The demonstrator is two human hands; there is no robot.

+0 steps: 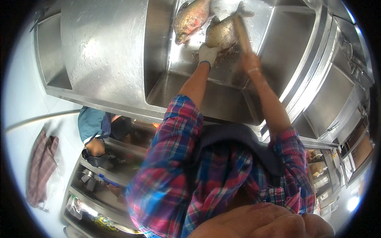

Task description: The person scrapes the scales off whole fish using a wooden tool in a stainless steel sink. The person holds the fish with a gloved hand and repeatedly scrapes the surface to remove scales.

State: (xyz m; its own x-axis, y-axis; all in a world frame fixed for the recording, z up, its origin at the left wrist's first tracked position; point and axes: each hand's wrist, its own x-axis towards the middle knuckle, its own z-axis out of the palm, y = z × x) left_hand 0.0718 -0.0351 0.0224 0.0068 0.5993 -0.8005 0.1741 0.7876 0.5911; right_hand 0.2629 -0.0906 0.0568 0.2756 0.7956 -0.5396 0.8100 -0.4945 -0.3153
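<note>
In the steel sink [208, 89], my left hand [207, 54], in a white knit glove with a blue cuff edge, grips the head end of a whole scaly fish [221, 34]. The glove hides most of that head. My right hand [250, 62] is bare and blurred by motion. It is closed on a long, narrow tan tool [241, 32] whose far end lies against the fish near its tail; blur hides its exact kind. To the left lies a second whole fish [193, 19] with reddish patches on its side. Loose scales and wet bits dot the sink floor by my glove.
A steel drainboard [104, 44] adjoins the sink on the left. More steel basins [330, 92] stand to the right. Another person [95, 125] is at the lower left, beside shelves [98, 190] of goods. A plaid cloth item [41, 172] hangs on the white tiled wall.
</note>
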